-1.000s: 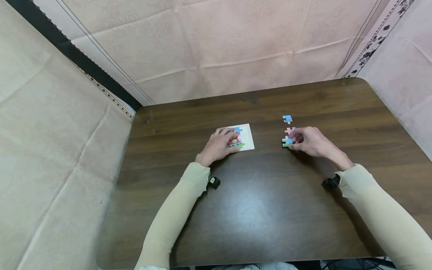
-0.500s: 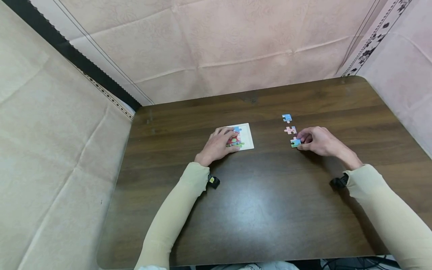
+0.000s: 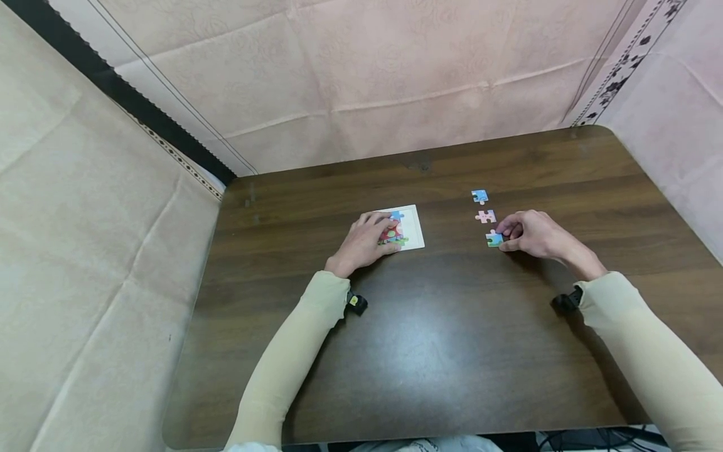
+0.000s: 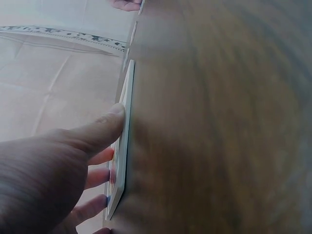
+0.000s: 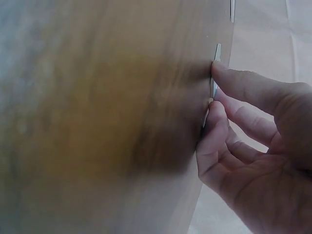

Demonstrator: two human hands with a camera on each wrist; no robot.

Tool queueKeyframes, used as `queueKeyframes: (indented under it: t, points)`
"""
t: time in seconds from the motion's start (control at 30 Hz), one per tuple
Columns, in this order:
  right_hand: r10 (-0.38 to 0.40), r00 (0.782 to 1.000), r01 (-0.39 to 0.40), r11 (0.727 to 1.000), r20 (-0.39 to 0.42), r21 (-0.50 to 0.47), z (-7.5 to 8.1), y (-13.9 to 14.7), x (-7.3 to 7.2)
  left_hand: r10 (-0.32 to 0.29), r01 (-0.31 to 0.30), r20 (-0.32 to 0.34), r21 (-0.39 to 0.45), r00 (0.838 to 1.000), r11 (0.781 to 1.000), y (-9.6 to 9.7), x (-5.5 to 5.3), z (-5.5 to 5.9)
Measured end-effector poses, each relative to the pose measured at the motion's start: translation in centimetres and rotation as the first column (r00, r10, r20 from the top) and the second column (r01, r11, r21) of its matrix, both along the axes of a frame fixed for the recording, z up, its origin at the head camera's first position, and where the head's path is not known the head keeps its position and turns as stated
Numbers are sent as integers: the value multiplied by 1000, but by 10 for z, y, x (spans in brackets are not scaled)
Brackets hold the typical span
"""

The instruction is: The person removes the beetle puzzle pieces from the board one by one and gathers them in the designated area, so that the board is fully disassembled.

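Note:
My left hand point(image 3: 361, 243) lies with extended fingers over a white-bordered puzzle board point(image 3: 416, 229). Its thumb rests along the board's near edge, also visible in the left wrist view, and the palm hides the board's left part. Red, blue and green picture pieces show inside the border. To the right, my right hand point(image 3: 533, 235) pinches the right edge of a blue-and-green jigsaw piece point(image 3: 494, 240) lying at table level. Just beyond that piece is a pink jigsaw piece point(image 3: 484, 216), and farther back a blue jigsaw piece point(image 3: 479, 196).
The brown wooden table point(image 3: 395, 351) has rounded corners. Pale cloth point(image 3: 395, 75) hangs behind it and at both sides. Dark cables point(image 3: 610, 438) show below the near edge at the right.
My right hand has drawn the blue-and-green piece a little to the right, away from beside the pink piece, then stayed almost still. The left hand keeps its place on the board.

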State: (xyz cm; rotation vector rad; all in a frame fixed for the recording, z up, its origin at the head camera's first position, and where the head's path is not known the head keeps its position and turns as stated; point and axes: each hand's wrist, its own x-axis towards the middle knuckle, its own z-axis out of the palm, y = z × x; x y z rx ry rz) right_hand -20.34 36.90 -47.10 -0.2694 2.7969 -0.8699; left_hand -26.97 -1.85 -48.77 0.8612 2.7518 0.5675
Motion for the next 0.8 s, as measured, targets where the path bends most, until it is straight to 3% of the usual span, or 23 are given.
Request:
queueKeyframes:
  t: [0.37,0.43,0.6,0.67,0.8]
  points:
    - [3,1000,-3,1000,-20,-4,14,-9,-1,3,-3,-2,-16,1000,1000,1,-3,3]
    - [16,999,-16,1000,-40,-1,17,-17,-3,10,-10,-9,17,1000,1000,-2,-11,-7]
    - [58,997,-58,998,-61,4,21,-41,-13,41,-37,-46,81,998,996,-6,-9,0]
    - [63,996,-63,998,-64,-6,21,-51,-17,57,-54,-43,72,997,996,-6,0,14]
    - [90,992,-93,995,-93,-23,21,-71,-26,65,-64,-26,48,998,997,-10,4,13]
